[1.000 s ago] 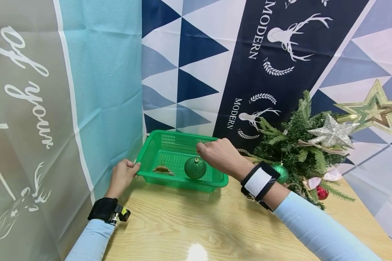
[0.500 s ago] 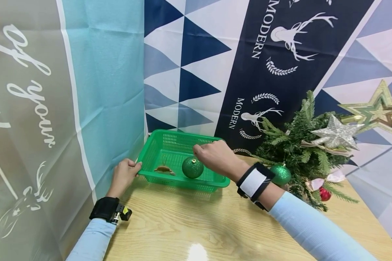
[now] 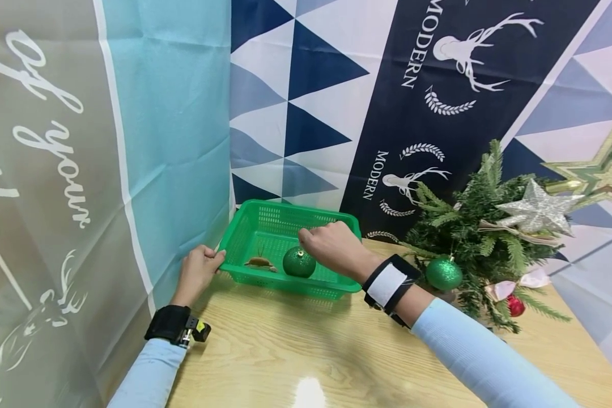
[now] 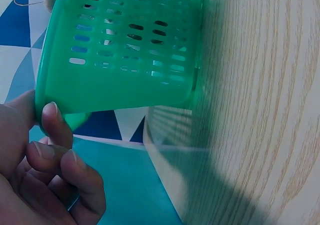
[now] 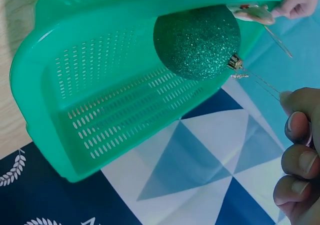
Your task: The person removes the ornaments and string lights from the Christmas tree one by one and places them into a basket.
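Observation:
In the head view, a green plastic basket (image 3: 285, 283) with perforated walls stands on the wooden table. My left hand (image 3: 199, 272) grips its left corner rim, and the left wrist view shows thumb and index finger (image 4: 57, 125) pinching that rim. Over the basket, my right hand (image 3: 334, 246) pinches the thin string (image 5: 262, 83) of a green glitter Christmas bauble (image 3: 298, 262). The string looks taut in the right wrist view. Whether the bauble touches the basket floor, I cannot tell. Left of the bauble lies a small brown ornament (image 3: 260, 262) with a twine loop, inside the basket.
A small Christmas tree (image 3: 454, 232) stands on the right of the table (image 3: 265, 351). It carries a silver star (image 3: 539, 209), a gold star (image 3: 604, 170), another green bauble (image 3: 443, 273) and a red ball (image 3: 515, 306). Patterned cloth walls close off the back and left.
My right hand has shifted slightly left with the bauble, nearer the brown ornament. The left hand keeps its grip on the rim. The head view has turned a little left.

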